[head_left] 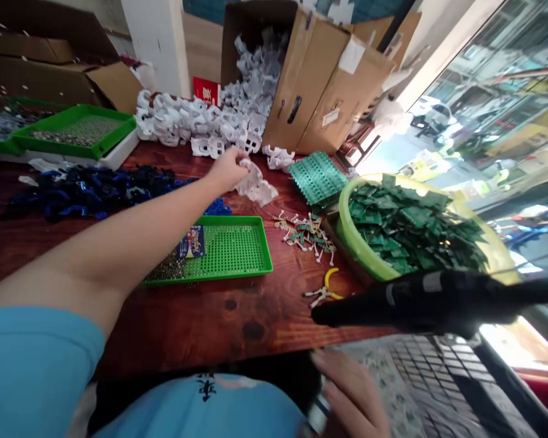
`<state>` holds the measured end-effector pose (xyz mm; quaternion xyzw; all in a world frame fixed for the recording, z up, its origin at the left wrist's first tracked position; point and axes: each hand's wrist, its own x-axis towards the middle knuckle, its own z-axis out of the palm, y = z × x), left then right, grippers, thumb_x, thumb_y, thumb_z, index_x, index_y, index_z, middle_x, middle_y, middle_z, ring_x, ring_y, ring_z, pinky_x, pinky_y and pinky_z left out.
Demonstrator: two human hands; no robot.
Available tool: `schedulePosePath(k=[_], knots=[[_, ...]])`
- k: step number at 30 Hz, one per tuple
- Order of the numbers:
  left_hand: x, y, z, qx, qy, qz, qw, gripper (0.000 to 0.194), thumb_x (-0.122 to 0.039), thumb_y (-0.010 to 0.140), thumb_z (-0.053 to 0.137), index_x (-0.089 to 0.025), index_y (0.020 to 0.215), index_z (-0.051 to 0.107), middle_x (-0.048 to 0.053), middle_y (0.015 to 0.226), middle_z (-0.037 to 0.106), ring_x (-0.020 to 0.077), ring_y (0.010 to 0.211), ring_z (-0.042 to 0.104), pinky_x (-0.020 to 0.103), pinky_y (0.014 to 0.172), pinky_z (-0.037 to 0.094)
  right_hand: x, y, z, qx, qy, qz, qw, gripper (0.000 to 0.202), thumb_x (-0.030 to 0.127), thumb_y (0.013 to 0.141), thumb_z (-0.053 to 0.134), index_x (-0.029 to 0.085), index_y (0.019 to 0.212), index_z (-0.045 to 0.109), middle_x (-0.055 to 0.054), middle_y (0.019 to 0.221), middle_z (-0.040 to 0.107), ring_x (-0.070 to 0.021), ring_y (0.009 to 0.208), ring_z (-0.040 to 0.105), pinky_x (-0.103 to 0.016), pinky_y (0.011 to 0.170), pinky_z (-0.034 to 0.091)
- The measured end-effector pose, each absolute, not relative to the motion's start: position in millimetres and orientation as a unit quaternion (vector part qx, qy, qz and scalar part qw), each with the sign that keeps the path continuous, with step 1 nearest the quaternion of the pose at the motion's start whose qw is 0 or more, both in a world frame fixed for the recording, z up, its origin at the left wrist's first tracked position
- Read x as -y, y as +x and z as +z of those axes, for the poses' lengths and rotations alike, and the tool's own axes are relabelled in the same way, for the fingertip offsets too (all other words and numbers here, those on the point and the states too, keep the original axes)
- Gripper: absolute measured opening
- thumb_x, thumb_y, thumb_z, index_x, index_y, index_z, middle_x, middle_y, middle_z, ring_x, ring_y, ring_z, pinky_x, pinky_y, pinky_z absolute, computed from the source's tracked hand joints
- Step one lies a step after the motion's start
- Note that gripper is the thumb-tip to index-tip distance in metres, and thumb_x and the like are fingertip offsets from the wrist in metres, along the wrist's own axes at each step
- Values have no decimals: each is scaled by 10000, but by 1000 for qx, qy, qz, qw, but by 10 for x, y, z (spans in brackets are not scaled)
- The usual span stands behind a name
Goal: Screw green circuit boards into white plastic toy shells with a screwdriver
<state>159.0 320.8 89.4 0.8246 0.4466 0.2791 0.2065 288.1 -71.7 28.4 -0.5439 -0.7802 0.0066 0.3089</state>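
My left hand (231,168) reaches across the table with its fingers closed on a white plastic part (256,184), just in front of a pile of white plastic parts (178,118). Low in the view, my right hand (354,392) is near my lap, blurred; a pale object (318,413) shows beside its fingers, and its grip is unclear. Below my left forearm lies a green tray (231,246) with small screws and a blue card (192,241). Small circuit pieces with white wires (305,233) lie right of the tray.
Pliers with yellow handles (327,286) lie near a black tool (393,299) that crosses the right side. Behind it stands a yellow-green basin (358,240) of green boards. Blue-black parts (91,188) lie left. A cardboard box (319,85) stands at the back.
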Motion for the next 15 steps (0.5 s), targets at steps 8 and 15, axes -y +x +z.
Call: schedulePosePath(k=[8, 15], knots=[[-2237, 496, 1502, -350, 857, 299, 231, 583, -272, 797, 254, 131, 1106, 540, -14, 851, 610, 285, 960, 598, 472, 749, 351, -217, 2231, 55, 792, -563, 160, 176, 428, 425, 838, 577, 197, 1198, 540, -126, 1157, 577, -251, 1050, 566, -406, 870, 531], [-1610, -670, 1022, -428, 840, 181, 279, 447, -498, 719, 471, -187, 918, 724, -98, 872, 739, 99, 758, 653, 258, 709, 467, -321, 2224, 89, 784, -567, 207, 145, 496, 286, 851, 553, 205, 1320, 415, -107, 1243, 513, -233, 1144, 506, -411, 975, 479]])
